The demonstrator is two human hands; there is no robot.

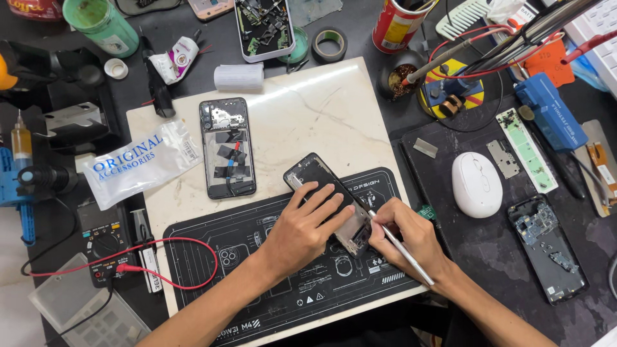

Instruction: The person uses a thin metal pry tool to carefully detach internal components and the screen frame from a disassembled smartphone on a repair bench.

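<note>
My left hand [303,229] lies flat on a black phone frame [311,175] that rests tilted on a black work mat [257,257]. My right hand [409,238] grips a thin silver tool [403,251] like a pen, its tip touching the lower end of that frame. An opened phone [227,147] with black tape and small cables inside lies on the white marble slab [321,109], to the left of my hands.
A white mouse [476,184], a green circuit strip [527,150] and another opened phone [547,249] sit to the right. A clear accessory bag [138,160], a multimeter [103,243] with red leads [186,283], a tape roll [329,44], a parts tray [263,27] and a red can [396,24] surround the slab.
</note>
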